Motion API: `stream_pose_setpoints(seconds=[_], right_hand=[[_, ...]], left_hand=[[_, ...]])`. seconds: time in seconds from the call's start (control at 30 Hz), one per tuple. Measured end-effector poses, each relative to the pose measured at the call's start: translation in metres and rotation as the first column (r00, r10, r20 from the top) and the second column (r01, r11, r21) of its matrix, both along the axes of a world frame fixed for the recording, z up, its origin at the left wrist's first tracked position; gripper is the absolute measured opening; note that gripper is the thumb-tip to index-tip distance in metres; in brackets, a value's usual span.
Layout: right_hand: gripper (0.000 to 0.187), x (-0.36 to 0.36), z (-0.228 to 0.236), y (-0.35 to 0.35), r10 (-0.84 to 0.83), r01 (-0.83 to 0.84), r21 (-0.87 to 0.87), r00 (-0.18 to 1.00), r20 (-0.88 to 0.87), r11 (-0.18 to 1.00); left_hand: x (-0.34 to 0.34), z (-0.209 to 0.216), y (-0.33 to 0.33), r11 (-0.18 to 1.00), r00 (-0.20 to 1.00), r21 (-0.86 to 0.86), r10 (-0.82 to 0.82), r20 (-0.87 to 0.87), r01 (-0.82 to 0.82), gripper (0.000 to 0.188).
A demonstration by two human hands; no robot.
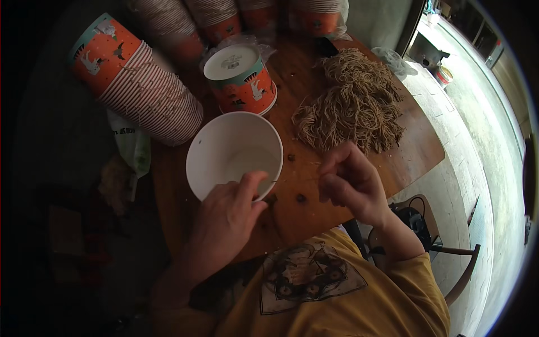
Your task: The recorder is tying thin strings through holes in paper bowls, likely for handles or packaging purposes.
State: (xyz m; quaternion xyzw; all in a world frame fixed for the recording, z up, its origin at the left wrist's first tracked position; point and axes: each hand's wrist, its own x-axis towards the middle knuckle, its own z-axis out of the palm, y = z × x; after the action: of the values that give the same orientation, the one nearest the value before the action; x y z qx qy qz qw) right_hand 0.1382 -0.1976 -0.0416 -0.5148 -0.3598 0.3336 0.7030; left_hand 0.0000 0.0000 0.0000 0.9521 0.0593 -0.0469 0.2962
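A white paper bucket [209, 163] stands tilted on the wooden table, its open mouth toward me, with a small hole near its left rim. My left hand [227, 210] is at the near rim, index finger over the mouth and thumb outside, gripping the wall between them. Right of the bucket, my right hand [353, 182] is raised with thumb and index finger pinched. A faint thin string seems to run from the bucket's right rim to these fingers; its ends are hard to make out. Beyond lies a heap of tan strings [359, 104].
An upside-down orange patterned bucket [245, 92] stands behind the white one. A nested stack of buckets [149, 92] with string handles leans at left, and more stacks [213, 17] line the back. A dark object [326, 47] and clear plastic [396, 60] lie near the heap. A chair [466, 269] stands at right.
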Motion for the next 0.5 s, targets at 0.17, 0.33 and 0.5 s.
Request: stream_pose_setpoints(seconds=[0.17, 0.33, 0.5], right_hand=[[0.012, -0.026, 0.010, 0.016, -0.008, -0.016, 0.063, 0.934, 0.358, 0.998], [0.010, -0.040, 0.013, 0.020, 0.045, -0.108, 0.108, 0.883, 0.467, 0.988], [0.011, -0.046, 0.015, 0.019, -0.029, 0.003, 0.050, 0.848, 0.529, 0.999]], left_hand=[[-0.002, -0.008, -0.014, 0.974, 0.884, 0.225, -0.096, 0.458, -0.011, 0.052], [0.006, -0.039, -0.018, 0.963, 0.792, 0.258, -0.095, 0.602, -0.080, 0.040], [-0.006, -0.036, -0.026, 0.989, 0.704, 0.149, -0.106, 0.702, 0.000, 0.040]])
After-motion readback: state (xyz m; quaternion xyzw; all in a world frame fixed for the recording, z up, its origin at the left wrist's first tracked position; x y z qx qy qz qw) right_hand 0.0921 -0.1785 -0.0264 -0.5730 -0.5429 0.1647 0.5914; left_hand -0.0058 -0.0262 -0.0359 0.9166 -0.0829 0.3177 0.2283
